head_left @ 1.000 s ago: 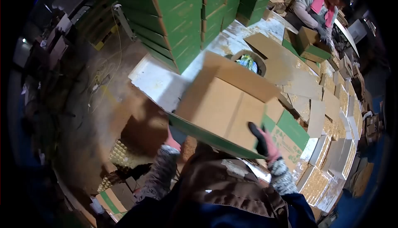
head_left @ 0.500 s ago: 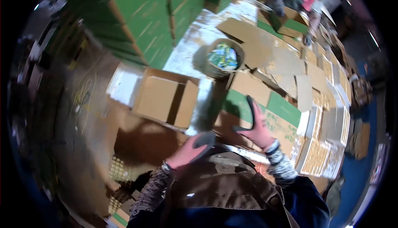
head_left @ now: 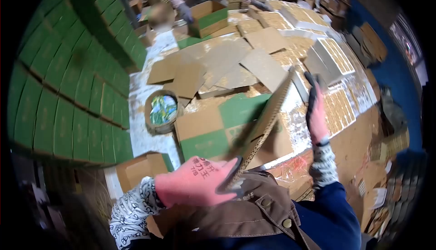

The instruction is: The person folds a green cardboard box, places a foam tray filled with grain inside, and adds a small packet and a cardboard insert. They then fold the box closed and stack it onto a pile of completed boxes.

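Note:
My left hand, in a pink glove with dark fingertips, grips the near edge of a flattened cardboard box. That box stands tilted on edge, so mostly its corrugated edge shows. My right hand, also gloved, is raised on the other side with fingers stretched out and palm towards the cardboard. It looks apart from the board. Beneath lies another flattened carton with green and brown panels, flat on the table.
A round tub of green and blue packets stands at left. Green cartons are stacked high beyond it. Loose cardboard sheets and white-edged trays cover the table. Opposite, a co-worker's gloved hand touches an open carton.
Both hands were empty and spread over the cartons; now my left hand holds a raised flattened cardboard box. My right hand has moved out to the right. The view has turned right.

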Tool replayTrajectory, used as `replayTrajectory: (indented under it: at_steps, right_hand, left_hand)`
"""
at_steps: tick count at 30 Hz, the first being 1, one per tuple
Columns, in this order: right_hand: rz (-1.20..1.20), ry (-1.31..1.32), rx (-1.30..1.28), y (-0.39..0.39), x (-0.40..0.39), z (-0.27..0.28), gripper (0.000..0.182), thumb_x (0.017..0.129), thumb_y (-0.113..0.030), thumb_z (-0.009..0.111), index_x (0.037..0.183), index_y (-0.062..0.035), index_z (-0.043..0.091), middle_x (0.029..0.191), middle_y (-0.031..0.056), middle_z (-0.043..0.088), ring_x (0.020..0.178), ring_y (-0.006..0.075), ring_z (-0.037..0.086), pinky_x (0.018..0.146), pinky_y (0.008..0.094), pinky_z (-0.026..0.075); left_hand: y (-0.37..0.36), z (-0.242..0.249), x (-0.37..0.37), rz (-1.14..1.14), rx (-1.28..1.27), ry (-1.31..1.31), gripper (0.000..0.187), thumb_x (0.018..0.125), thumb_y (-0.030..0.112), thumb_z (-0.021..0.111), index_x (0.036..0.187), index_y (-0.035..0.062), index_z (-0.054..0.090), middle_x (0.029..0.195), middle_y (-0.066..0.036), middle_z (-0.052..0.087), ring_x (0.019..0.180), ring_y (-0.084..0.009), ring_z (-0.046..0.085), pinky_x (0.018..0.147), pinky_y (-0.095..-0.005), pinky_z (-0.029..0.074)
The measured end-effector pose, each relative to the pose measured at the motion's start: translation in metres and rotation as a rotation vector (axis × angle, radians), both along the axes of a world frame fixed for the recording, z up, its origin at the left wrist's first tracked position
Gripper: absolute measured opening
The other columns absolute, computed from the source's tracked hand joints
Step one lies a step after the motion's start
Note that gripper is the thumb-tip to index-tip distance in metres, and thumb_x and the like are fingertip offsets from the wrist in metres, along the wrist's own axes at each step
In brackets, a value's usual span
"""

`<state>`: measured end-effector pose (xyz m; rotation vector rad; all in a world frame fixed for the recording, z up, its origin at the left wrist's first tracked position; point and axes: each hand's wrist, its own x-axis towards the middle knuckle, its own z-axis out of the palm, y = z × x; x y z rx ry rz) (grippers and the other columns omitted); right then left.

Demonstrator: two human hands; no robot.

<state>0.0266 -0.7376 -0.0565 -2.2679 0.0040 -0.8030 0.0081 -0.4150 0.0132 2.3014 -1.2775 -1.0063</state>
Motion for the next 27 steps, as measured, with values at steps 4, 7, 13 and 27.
replayTrajectory:
  at_steps: [4,7,13,27]
  right_hand:
    - [0.062,0.088,0.663,0.026,0.031,-0.036,0.062,0.089,-0.017,0.055,0.142,-0.0031,0.025,0.136,0.0180,0.039,0.125,0.0256,0.039,0.104,0.0330,0.031]
    - [0.151,0.006,0.987,0.021,0.024,-0.023,0.059,0.084,-0.010,0.058,0.137,-0.0034,0.031,0.127,0.0137,0.044,0.116,0.0230,0.045,0.096,0.0325,0.040]
    - [0.600,-0.020,0.029,0.049,0.024,0.025,0.044,0.074,-0.015,0.062,0.116,-0.0084,0.051,0.097,0.0128,0.055,0.092,0.0274,0.056,0.086,0.0357,0.043]
    - [0.426,-0.089,-0.503,0.032,0.137,0.029,0.044,0.089,-0.026,0.047,0.126,-0.0028,0.044,0.126,0.0223,0.047,0.111,0.0363,0.049,0.093,0.0420,0.040]
  left_hand:
    - [-0.004,-0.037,0.013,0.192,-0.254,0.359,0.088,0.072,0.033,0.073,0.138,-0.0035,0.027,0.134,-0.020,0.041,0.122,-0.0277,0.044,0.102,-0.0336,0.034]
    - [0.049,-0.093,0.005,0.905,-0.579,0.967,0.090,0.064,0.017,0.081,0.136,-0.0009,0.030,0.137,-0.015,0.037,0.125,-0.0203,0.039,0.101,-0.0350,0.036]
    - [0.006,-0.052,0.011,0.970,-0.732,0.042,0.045,0.075,0.017,0.069,0.113,-0.0027,0.054,0.100,-0.015,0.059,0.100,-0.0212,0.057,0.088,-0.0350,0.045]
    - [0.036,-0.199,0.021,1.194,-1.003,0.635,0.067,0.075,-0.007,0.053,0.137,0.0032,0.029,0.129,-0.016,0.044,0.110,-0.0264,0.054,0.089,-0.0344,0.049]
